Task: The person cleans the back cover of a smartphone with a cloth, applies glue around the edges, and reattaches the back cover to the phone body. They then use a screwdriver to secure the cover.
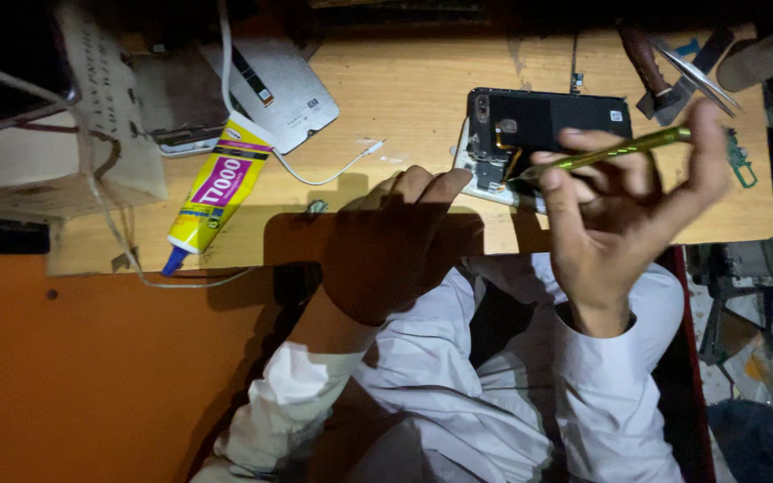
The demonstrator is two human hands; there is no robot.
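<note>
On the wooden worktop point(422, 80) sits an opened black phone point(543, 125), back cover off. My left hand point(400, 241) steadies its near edge, fingers curled. My right hand point(624, 210) has a closed grip on a greenish-gold screwdriver point(610, 152), tip at the phone's camera end. Glue tube point(212, 192) lies well off left.

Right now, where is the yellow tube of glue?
In the head view the yellow glue tube lies on the left part of the wooden table, left of the left hand, its blue nozzle pointing toward the table's near edge beside a white cable.
</note>
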